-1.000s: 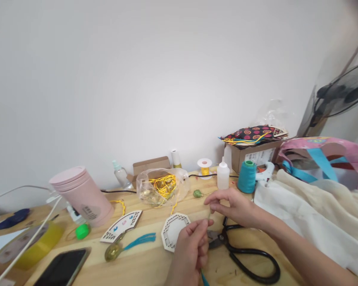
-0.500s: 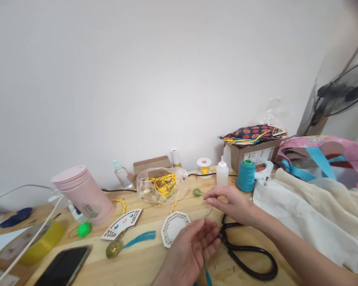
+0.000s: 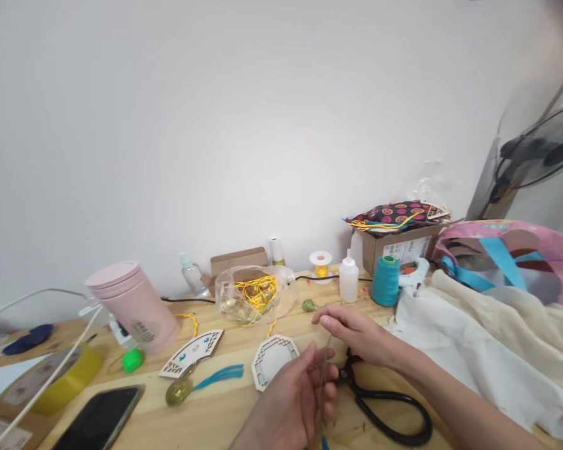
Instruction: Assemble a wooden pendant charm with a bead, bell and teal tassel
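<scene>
Across the loosely cupped, open left hand (image 3: 291, 400) runs a green thread (image 3: 324, 382); just beyond, the right hand (image 3: 356, 330) bends over it, grip unclear. Thread work looks unfinished; black-handled scissors (image 3: 382, 395) lie unheld beside the left hand.

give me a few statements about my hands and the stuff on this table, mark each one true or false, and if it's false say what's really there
1. A thin green cord crosses the left hand in this view. True.
2. The right hand is gripping the scissors. False: the black-handled scissors lie on the wooden table, near the right hand.
3. The teal thread cone stands to the right of the white squeeze bottle. True.
4. The phone lies on the white cloth. False: the phone lies on the wooden table, near the yellow tape roll.
5. The left hand hides part of the octagonal lattice piece. True.
</scene>
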Motion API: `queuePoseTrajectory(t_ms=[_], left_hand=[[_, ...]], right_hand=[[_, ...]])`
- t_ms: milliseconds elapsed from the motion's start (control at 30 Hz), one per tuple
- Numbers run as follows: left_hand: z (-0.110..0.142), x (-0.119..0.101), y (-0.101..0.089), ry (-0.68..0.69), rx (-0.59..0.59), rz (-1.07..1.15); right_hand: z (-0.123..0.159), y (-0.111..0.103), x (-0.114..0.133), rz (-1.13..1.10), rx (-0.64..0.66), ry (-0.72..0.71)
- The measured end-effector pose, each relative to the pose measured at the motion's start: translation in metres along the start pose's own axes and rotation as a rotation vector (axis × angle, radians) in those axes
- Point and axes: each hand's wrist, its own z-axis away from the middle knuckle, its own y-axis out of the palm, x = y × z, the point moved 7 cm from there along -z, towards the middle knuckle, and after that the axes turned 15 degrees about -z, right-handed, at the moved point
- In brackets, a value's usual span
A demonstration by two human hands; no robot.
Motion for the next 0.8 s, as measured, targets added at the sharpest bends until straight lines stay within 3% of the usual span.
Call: queuePoseTrajectory(t_ms=[100,333,467,633,700,800], left_hand=[[-0.001,0.0,-0.003,-0.008,0.024,-0.101],[0.005,-0.033,-0.023,0.264,-0.197,-0.433],[0.016,-0.053,-0.032,0.412,-0.299,-0.607],[0.015,-0.05,-0.035,0.451,-0.31,-0.716],[0.013,-0.048,-0.034,0.467,-0.315,-0.741],[0.014,-0.052,-0.032,0.498,-0.341,-0.782]], right_hand=[[-0.003,-0.008,-0.009,0.001,-0.071,-0.004],[-0.007,-0.028,-0.03,0.062,-0.204,0.003],[-0.005,-0.03,-0.026,0.118,-0.224,-0.062],[0.004,0.008,0.008,0.087,-0.125,-0.201],[0.009,0.033,0.021,0.009,0.009,-0.229],[0.012,0.053,0.027,-0.028,0.114,-0.176]])
